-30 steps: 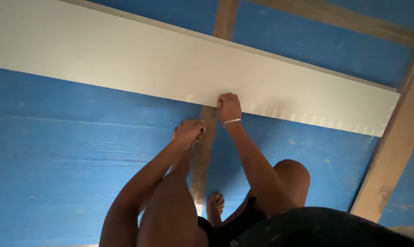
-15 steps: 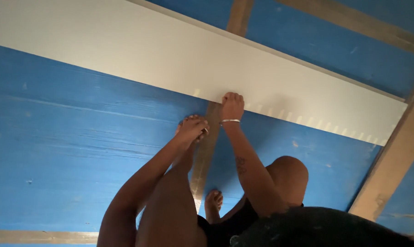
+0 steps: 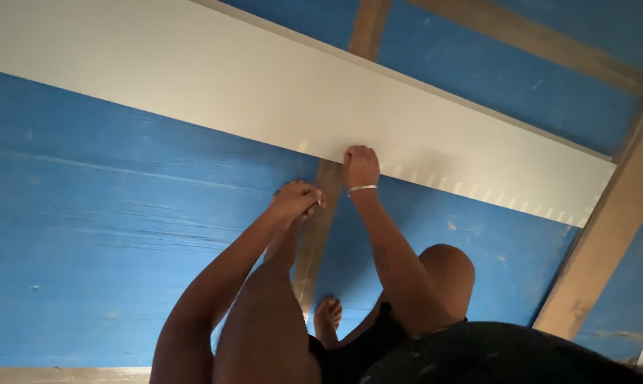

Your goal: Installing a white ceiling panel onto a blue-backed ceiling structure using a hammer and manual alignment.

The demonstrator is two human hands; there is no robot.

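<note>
Hands meet near the lower edge of a long white panel (image 3: 279, 92) that lies across blue sheeting (image 3: 108, 235) and a wooden batten (image 3: 320, 213). The right hand (image 3: 361, 165), with a thin bracelet (image 3: 362, 188) at the wrist, is closed in a fist against the panel's edge right where it crosses the batten; whatever the fingers pinch is too small to make out. The left hand (image 3: 295, 199) sits just beside it on the batten, fingers curled tight around something I cannot identify. A bare foot (image 3: 328, 314) rests lower down against the same batten, and a bent knee (image 3: 446, 267) is nearby. The risk I see is slippage: the panel looks held at this one spot only, so if the fist eases, the long board could slide or skew off its line along the notched edge. With the fists so close together, a stray strike or push could also catch a knuckle or dent the panel's thin lip.
</note>
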